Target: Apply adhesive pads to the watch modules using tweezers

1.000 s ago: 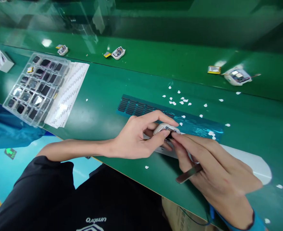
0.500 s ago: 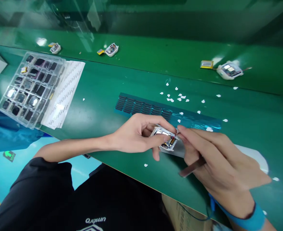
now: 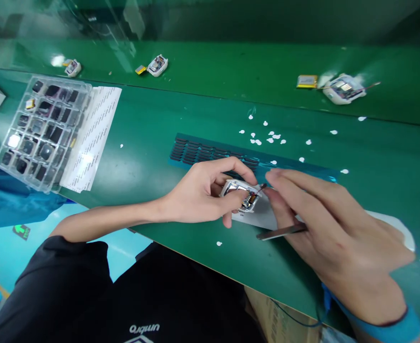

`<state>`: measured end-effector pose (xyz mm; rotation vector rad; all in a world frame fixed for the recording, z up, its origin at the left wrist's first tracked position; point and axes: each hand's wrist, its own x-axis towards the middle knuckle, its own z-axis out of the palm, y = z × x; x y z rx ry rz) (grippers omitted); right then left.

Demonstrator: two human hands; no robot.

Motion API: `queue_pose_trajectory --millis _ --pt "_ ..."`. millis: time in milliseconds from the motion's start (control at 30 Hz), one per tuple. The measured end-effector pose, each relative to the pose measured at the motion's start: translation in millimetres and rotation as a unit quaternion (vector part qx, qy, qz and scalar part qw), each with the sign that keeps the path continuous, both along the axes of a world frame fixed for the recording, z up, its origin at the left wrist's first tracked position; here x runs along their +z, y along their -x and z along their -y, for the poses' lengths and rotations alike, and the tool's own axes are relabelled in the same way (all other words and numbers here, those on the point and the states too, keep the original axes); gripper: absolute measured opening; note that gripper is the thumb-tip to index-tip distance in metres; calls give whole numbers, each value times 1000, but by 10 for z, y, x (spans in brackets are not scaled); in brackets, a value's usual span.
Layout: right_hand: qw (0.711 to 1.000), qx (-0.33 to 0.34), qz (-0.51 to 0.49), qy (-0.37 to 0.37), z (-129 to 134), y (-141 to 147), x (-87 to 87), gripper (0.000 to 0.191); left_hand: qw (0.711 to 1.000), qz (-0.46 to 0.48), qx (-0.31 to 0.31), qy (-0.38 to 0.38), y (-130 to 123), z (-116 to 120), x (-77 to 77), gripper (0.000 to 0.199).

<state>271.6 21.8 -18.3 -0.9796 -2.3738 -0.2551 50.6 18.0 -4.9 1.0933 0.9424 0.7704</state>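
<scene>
My left hand grips an opened white smartwatch case, its thumb lying over the circuit board inside. A small dark part on a short lead sticks out at the case's right corner, close to my right fingertips. My right hand, with a blue wrist strap, keeps metal tweezers tucked in its curled fingers, the tips pointing left. Thumb and forefinger stand slightly apart by the small part; whether they touch it, I cannot tell. Under the hands lies a white sheet, partly covered.
Behind my hands runs a blue film strip with rows of dark pads. Several white round stickers are scattered around it. Opened watch cases with batteries line the green ledge. A clear compartment tray and printed paper lie left.
My right thumb and forefinger have parted a little, baring the small dark part at the case's corner. The tweezers have swung nearer to level. My left hand still holds the case.
</scene>
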Motion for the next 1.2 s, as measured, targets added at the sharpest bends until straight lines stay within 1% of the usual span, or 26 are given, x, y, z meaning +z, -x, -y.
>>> queue_pose_trajectory --millis 67,133,200,267,333,433,533,633,733,800,833,900,967,1000,1033,1100,1200 --pt "999 34 0 16 -7 -47 -41 69 1000 -1 -6 -4 3 5 -19 21" --pt "999 43 10 25 -22 -81 -75 67 1000 -9 -7 -7 5 9 -37 23" --pt "999 46 20 11 -38 -89 -78 59 1000 -18 -8 -10 7 10 -52 24" --pt "998 54 29 -17 -49 -75 -49 43 999 -30 -4 -17 10 11 -63 23" --pt "997 62 37 -36 -51 -51 -9 32 998 -49 3 -34 11 17 -69 22" --pt "996 73 45 -39 -40 -21 17 30 996 -70 0 -56 4 38 -75 19" --pt "995 82 49 -38 -22 0 -5 27 994 -82 -4 -74 -15 68 -79 16" --pt "994 69 70 -40 1 29 -19 29 983 -136 12 -120 -37 98 -79 13" --pt "993 63 86 -44 36 67 6 30 963 -198 23 -184 -56 127 -71 8" --pt "993 61 83 -52 63 85 31 29 946 -216 33 -238 -64 147 -66 6" --pt "994 57 82 -55 75 89 40 31 938 -221 40 -264 -67 156 -66 6" --pt "995 51 74 -49 87 88 47 41 925 -229 51 -299 -67 166 -69 8" --pt "997 54 43 -20 79 82 43 51 926 -222 56 -301 -62 165 -78 10" --pt "998 59 20 7 69 80 42 51 932 -208 59 -291 -58 160 -83 11" --pt "997 65 -9 40 56 82 44 48 940 -189 60 -277 -53 153 -87 11" --pt "988 77 -72 113 31 97 63 33 952 -158 59 -257 -44 138 -92 12" --pt "964 65 -146 211 16 136 106 13 946 -152 54 -280 -41 128 -84 12"
